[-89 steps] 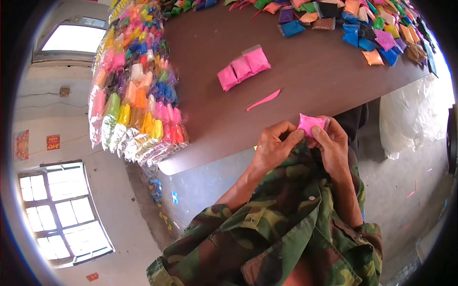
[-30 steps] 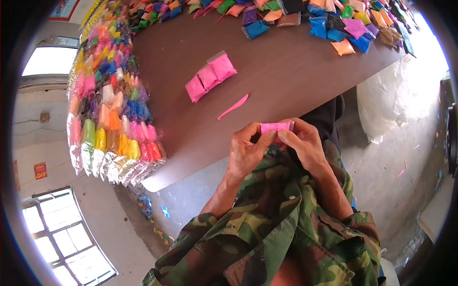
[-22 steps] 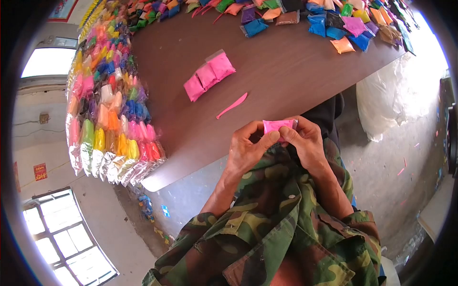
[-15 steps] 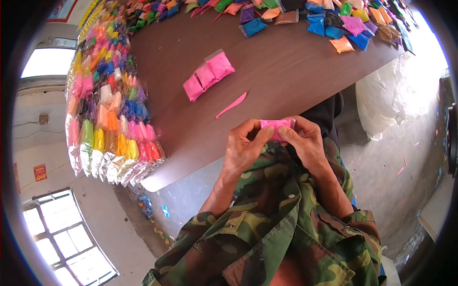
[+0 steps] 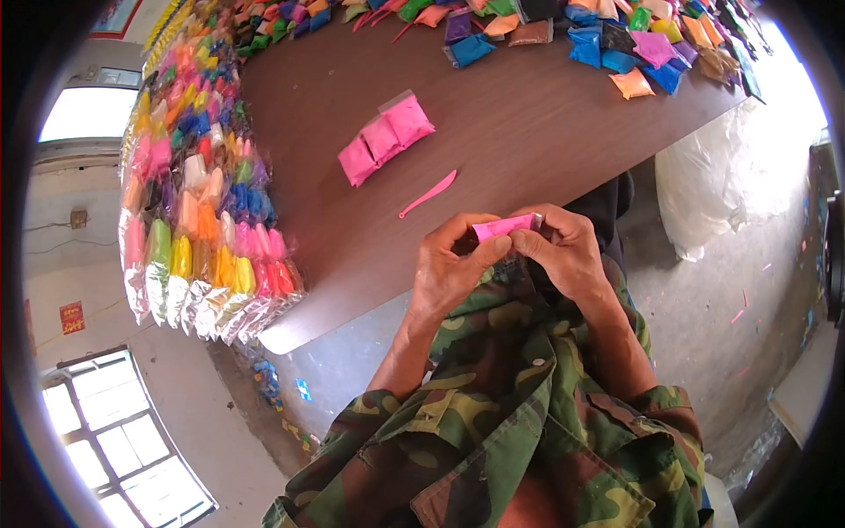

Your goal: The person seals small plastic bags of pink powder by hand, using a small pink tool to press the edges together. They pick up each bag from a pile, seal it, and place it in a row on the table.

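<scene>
Between my left hand (image 5: 451, 267) and my right hand (image 5: 563, 251) is a small pink clay packet (image 5: 503, 227) in clear plastic. Thumbs and fingers of both hands pinch it, in front of my camouflage jacket and just off the table's near edge. Beyond them on the brown table (image 5: 528, 123) lies a pink plastic knife (image 5: 429, 194). Farther off, a short row of pink clay packets (image 5: 387, 138) rests side by side, touching one another.
Long clear bags of many-coloured clay (image 5: 207, 220) are stacked along the table's left side. Loose coloured packets (image 5: 616, 48) cover the far edge. A white plastic sack (image 5: 713, 176) hangs to the right of the table, above a floor with scattered scraps.
The packet in my hands has tilted, its right end now higher, and my fingers have shifted on it. Things on the table have stayed put.
</scene>
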Motion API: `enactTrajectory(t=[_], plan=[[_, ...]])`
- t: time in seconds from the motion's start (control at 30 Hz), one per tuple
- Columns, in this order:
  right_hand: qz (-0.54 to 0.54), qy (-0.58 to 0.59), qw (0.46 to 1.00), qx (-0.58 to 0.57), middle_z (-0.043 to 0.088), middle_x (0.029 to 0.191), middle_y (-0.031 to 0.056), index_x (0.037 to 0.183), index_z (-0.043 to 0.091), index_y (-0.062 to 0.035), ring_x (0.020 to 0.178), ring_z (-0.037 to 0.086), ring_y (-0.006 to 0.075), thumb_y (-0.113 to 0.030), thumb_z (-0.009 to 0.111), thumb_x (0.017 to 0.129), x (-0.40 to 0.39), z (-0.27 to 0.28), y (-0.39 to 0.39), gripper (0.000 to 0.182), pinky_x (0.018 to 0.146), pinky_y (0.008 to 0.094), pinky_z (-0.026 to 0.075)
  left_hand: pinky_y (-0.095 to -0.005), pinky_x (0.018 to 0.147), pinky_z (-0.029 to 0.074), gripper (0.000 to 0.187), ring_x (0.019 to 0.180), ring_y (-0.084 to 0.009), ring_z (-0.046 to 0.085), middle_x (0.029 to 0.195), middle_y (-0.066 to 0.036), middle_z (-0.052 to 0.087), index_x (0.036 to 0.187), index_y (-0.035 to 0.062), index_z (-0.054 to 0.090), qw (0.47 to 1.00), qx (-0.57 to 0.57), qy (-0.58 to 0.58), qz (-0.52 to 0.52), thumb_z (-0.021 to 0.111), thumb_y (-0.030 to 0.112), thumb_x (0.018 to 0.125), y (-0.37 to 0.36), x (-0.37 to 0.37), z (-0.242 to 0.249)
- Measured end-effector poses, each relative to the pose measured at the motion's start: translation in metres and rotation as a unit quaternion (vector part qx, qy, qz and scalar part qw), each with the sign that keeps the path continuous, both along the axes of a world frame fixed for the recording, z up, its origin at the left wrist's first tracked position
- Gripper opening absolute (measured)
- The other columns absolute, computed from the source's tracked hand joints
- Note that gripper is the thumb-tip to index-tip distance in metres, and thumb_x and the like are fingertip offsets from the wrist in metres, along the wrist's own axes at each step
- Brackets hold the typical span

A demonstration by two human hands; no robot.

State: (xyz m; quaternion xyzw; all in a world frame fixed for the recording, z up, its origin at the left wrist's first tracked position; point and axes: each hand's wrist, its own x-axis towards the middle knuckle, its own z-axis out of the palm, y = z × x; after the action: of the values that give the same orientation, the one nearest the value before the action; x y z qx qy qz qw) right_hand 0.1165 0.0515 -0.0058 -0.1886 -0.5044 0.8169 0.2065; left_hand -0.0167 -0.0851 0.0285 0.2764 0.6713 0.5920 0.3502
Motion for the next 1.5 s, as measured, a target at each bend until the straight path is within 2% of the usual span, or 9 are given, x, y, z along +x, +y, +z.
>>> enactTrajectory(t=[0.03, 0.13, 0.23, 0.5, 0.7, 0.83, 0.93, 1.23, 1.5], plan=[[0.002, 0.002, 1.0, 0.003, 0.073, 0.093, 0.0006, 0.113, 0.073, 0.0045, 0.085, 0.065, 0.0065, -0.006, 0.074, 0.102, 0.0, 0.0, 0.0, 0.015, 0.072, 0.0233, 0.052, -0.0289, 0.084, 0.059, 0.032, 0.092, -0.0135, 0.072, 0.099, -0.008, 0.078, 0.115, -0.0033, 0.074, 1.0, -0.002, 0.001, -0.017, 0.083, 0.023, 0.098, -0.002, -0.002, -0.001], [0.011, 0.009, 1.0, 0.005, 0.072, 0.093, 0.0001, 0.114, 0.074, 0.0042, 0.084, 0.064, 0.0064, -0.008, 0.075, 0.102, -0.001, -0.003, 0.001, 0.017, 0.073, 0.0233, 0.051, -0.0237, 0.073, 0.053, 0.025, 0.082, -0.0055, 0.065, 0.087, -0.001, 0.075, 0.112, -0.001, 0.075, 0.999, 0.024, 0.032, -0.022, 0.08, 0.02, 0.101, -0.002, 0.0, -0.002], [0.021, 0.008, 1.0, -0.008, 0.072, 0.095, 0.0002, 0.115, 0.074, 0.0036, 0.086, 0.063, 0.0064, -0.012, 0.077, 0.102, 0.001, -0.007, 0.0, 0.021, 0.074, 0.0235, 0.051, -0.0232, 0.07, 0.051, 0.022, 0.078, -0.0044, 0.062, 0.085, 0.001, 0.074, 0.11, -0.0007, 0.075, 0.997, -0.002, 0.076, -0.029, 0.079, 0.019, 0.101, -0.006, -0.002, -0.001], [-0.021, 0.005, 0.996, -0.081, 0.069, 0.097, -0.0021, 0.123, 0.071, 0.0027, 0.085, 0.061, 0.0056, -0.019, 0.08, 0.101, -0.003, 0.006, -0.015, 0.032, 0.074, 0.0227, 0.049, -0.0233, 0.069, 0.049, 0.022, 0.078, -0.0049, 0.061, 0.09, 0.0, 0.073, 0.112, -0.0005, 0.074, 0.994, 0.069, -0.022, 0.082, 0.079, 0.018, 0.101, 0.001, 0.008, -0.008], [-0.053, -0.003, 0.997, -0.064, 0.067, 0.088, -0.0045, 0.114, 0.074, 0.0024, 0.076, 0.056, 0.0032, -0.016, 0.078, 0.101, 0.006, -0.003, -0.008, 0.023, 0.067, 0.0224, 0.046, -0.0267, 0.079, 0.054, 0.031, 0.086, -0.0097, 0.067, 0.094, -0.004, 0.075, 0.119, -0.0018, 0.074, 0.998, 0.029, 0.01, 0.061, 0.082, 0.018, 0.097, 0.009, 0.008, -0.003], [0.002, -0.062, 0.996, 0.067, 0.061, 0.079, -0.0064, 0.102, 0.075, 0.002, 0.071, 0.05, 0.0029, -0.018, 0.079, 0.101, 0.018, 0.002, 0.005, 0.02, 0.062, 0.0231, 0.039, -0.029, 0.083, 0.055, 0.027, 0.09, -0.0116, 0.069, 0.094, -0.004, 0.076, 0.114, -0.0022, 0.076, 0.998, 0.019, 0.062, -0.013, 0.082, 0.016, 0.096, 0.005, 0.003, -0.004], [0.022, -0.074, 0.992, 0.095, 0.063, 0.081, -0.0057, 0.104, 0.075, 0.0015, 0.074, 0.052, 0.003, -0.018, 0.078, 0.101, 0.021, 0.003, 0.007, 0.02, 0.064, 0.0235, 0.042, -0.0289, 0.082, 0.055, 0.022, 0.089, -0.01, 0.068, 0.091, -0.002, 0.076, 0.109, -0.0019, 0.077, 0.999, -0.023, 0.023, -0.02, 0.081, 0.016, 0.096, 0.002, 0.005, -0.002], [-0.051, 0.002, 0.996, -0.071, 0.069, 0.092, -0.0026, 0.118, 0.072, 0.0027, 0.084, 0.06, 0.0043, -0.016, 0.075, 0.102, 0.014, -0.007, -0.012, 0.024, 0.071, 0.0234, 0.047, -0.0267, 0.079, 0.055, 0.022, 0.086, -0.0103, 0.069, 0.096, -0.006, 0.076, 0.111, -0.0034, 0.072, 0.998, 0.018, 0.064, -0.001, 0.078, 0.014, 0.1, 0.004, 0.017, -0.015], [-0.01, -0.026, 0.998, 0.048, 0.068, 0.092, -0.0039, 0.121, 0.072, 0.0025, 0.083, 0.057, 0.0037, -0.018, 0.075, 0.104, 0.021, -0.014, -0.007, 0.027, 0.07, 0.0232, 0.046, -0.0251, 0.077, 0.054, 0.021, 0.084, -0.0083, 0.067, 0.092, -0.003, 0.076, 0.109, -0.0029, 0.075, 1.0, 0.003, 0.021, 0.001, 0.079, 0.015, 0.099, 0.009, 0.018, -0.007]])
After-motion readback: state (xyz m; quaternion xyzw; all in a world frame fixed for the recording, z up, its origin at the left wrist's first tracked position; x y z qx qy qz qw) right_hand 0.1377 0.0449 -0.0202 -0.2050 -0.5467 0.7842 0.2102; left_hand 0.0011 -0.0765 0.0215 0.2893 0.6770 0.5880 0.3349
